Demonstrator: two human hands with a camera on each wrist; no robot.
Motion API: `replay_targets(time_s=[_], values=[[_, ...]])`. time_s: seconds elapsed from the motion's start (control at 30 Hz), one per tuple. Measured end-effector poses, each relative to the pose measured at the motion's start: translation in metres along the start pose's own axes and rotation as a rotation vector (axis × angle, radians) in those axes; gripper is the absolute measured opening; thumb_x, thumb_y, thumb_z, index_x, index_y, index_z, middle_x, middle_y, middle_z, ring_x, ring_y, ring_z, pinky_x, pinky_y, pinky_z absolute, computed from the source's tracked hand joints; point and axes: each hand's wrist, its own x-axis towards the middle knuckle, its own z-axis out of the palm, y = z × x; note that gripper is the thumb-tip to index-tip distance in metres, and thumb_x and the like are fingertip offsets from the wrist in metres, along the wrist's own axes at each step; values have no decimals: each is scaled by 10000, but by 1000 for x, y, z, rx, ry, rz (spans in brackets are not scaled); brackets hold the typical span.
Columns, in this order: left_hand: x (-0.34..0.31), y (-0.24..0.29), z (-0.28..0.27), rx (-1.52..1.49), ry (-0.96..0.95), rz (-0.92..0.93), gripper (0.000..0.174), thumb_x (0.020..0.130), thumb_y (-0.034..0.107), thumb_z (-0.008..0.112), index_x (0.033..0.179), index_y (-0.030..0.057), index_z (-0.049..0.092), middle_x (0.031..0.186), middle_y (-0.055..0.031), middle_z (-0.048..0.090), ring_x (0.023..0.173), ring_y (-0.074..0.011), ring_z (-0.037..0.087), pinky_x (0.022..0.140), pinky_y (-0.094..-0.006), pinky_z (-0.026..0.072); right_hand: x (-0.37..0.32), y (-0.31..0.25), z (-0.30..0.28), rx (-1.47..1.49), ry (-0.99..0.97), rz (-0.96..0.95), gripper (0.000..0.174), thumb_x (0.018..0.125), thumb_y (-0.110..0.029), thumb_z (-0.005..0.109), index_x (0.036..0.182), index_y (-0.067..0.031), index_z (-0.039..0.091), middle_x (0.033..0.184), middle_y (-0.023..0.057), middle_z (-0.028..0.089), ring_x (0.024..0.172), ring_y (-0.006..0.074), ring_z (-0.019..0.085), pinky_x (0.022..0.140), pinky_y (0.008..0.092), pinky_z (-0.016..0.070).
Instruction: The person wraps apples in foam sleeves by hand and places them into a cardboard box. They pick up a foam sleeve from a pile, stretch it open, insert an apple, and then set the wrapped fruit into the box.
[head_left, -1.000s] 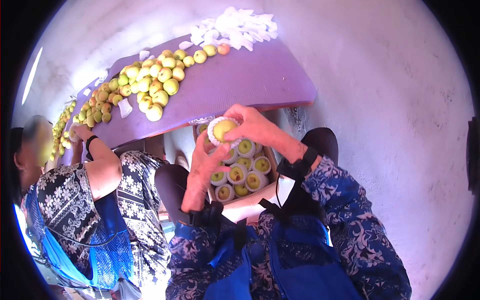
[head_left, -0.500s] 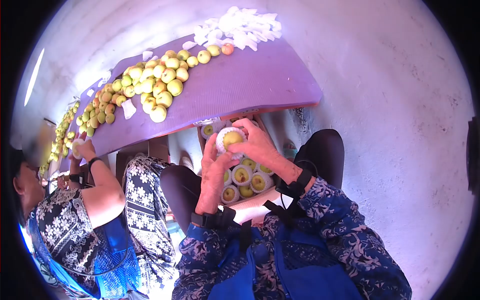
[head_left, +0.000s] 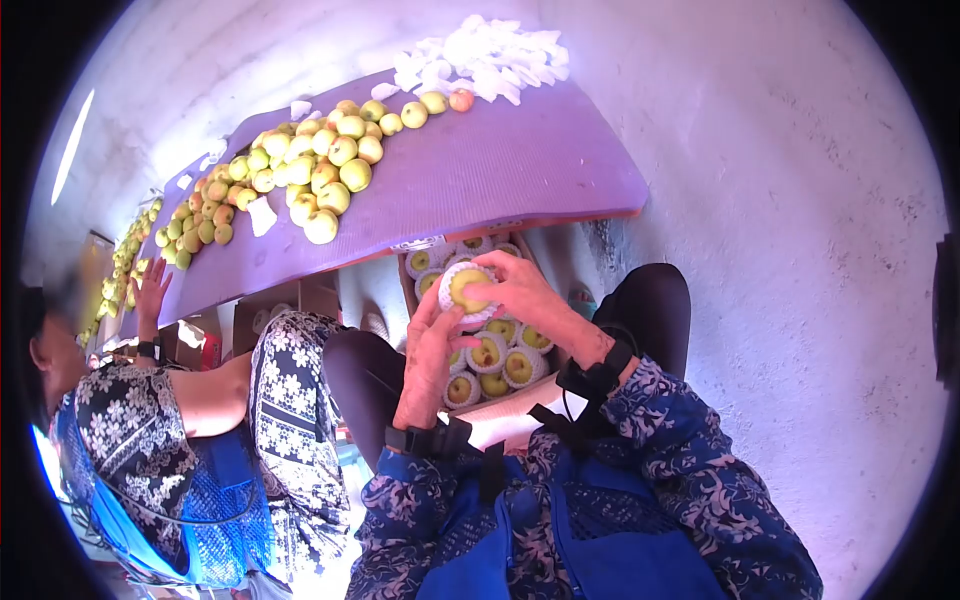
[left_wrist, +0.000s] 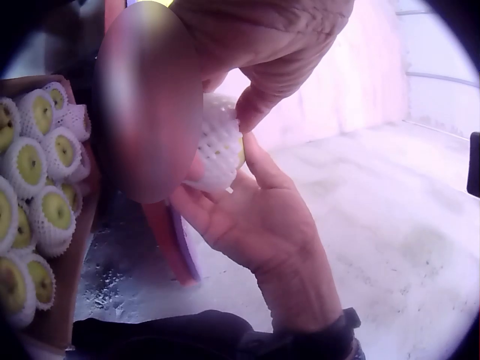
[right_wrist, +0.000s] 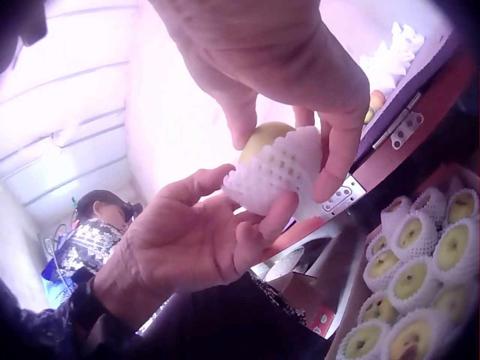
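Both hands hold one yellow-green apple (head_left: 468, 287) in a white foam net (right_wrist: 274, 176), raised above an open carton. From below and the left, my left hand (head_left: 428, 352) cradles it, fingers bent round the net. My right hand (head_left: 525, 298) grips it from above and the right, thumb and fingers on opposite sides in the right wrist view. Bare apple skin shows at the net's open end, by the right thumb. The carton (left_wrist: 84, 247) below holds several netted apples (right_wrist: 411, 279), most with an end facing up; the hands hide part of them.
Loose apples (head_left: 320, 170) lie heaped along a purple-covered table (head_left: 500, 160). White foam nets (head_left: 480, 60) are piled at its far end. To the left sits another person (head_left: 150, 430) with one hand raised at the table. My knees (head_left: 650, 310) flank the carton.
Both hands stay on the netted apple, shifting slightly right and down in the head view. The other person's hand, earlier at a pale round thing, is now raised with spread fingers.
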Motion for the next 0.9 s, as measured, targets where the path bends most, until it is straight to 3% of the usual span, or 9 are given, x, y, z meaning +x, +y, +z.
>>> replay_targets(time_s=[0.1, 0.2, 0.3, 0.5, 0.6, 0.7, 0.8, 0.83, 0.9], values=[[-5, -9, 1, -33, -29, 9, 533, 912, 172, 523, 1423, 85, 399, 1239, -74, 575, 1030, -174, 610, 715, -254, 529, -11, 2, 3, 54, 92, 11, 522, 763, -293, 728, 1178, -11, 585, 988, 118, 626, 869, 192, 629, 604, 284, 541], [-13, -13, 6, -72, -33, 56, 458, 937, 164, 518, 1370, 49, 424, 1201, -100, 595, 996, -189, 637, 691, -280, 573, -22, 3, 10, 63, 132, -22, 523, 760, -310, 723, 1164, -3, 594, 963, 114, 628, 849, 190, 619, 650, 297, 525], [-21, -15, 9, -48, -38, 62, 472, 933, 236, 537, 1374, 96, 444, 1225, -54, 574, 1044, -148, 598, 724, -249, 516, -27, 14, 9, -47, 82, -83, 534, 806, -314, 698, 1220, -6, 563, 960, 99, 617, 850, 154, 599, 674, 274, 492], [-24, -25, 8, -77, 5, 35, 446, 959, 324, 540, 1335, 90, 487, 1190, -41, 598, 1035, -121, 595, 640, -231, 507, -36, 16, 9, -182, 23, -114, 498, 815, -293, 695, 1197, -2, 564, 943, 103, 618, 835, 153, 604, 678, 280, 491], [-25, -22, 10, -18, 10, 42, 465, 956, 346, 541, 1332, 78, 492, 1169, -54, 607, 1004, -132, 609, 611, -227, 502, -35, 15, 6, 72, -40, 30, 499, 742, -284, 745, 1143, -20, 607, 918, 89, 618, 821, 157, 615, 654, 277, 519], [-21, -5, 8, 159, -34, 80, 532, 966, 379, 522, 1372, 44, 441, 1161, -86, 611, 933, -144, 641, 599, -242, 533, -24, 22, 1, 205, -32, -8, 491, 745, -243, 751, 1158, -25, 599, 941, 82, 613, 822, 149, 625, 621, 256, 530], [-20, 24, 10, 306, -26, 57, 661, 944, 476, 525, 1408, 22, 397, 1238, -136, 563, 954, -188, 645, 595, -252, 545, -27, -6, -13, 186, -42, -15, 498, 747, -231, 748, 1168, -12, 594, 949, 83, 616, 825, 147, 624, 642, 258, 527], [-20, 31, 7, 384, -5, 118, 734, 931, 539, 511, 1416, 5, 379, 1270, -181, 526, 948, -238, 658, 618, -271, 560, -26, -12, -17, 213, -20, -14, 510, 744, -211, 751, 1187, -13, 596, 956, 87, 630, 831, 143, 622, 661, 262, 514], [-14, 45, -9, 388, -14, 126, 742, 929, 548, 508, 1408, -5, 385, 1264, -193, 527, 927, -244, 668, 629, -280, 564, -22, -16, -30, 146, -5, 0, 488, 782, -185, 729, 1218, -21, 582, 1028, 79, 622, 906, 152, 616, 734, 285, 510]])
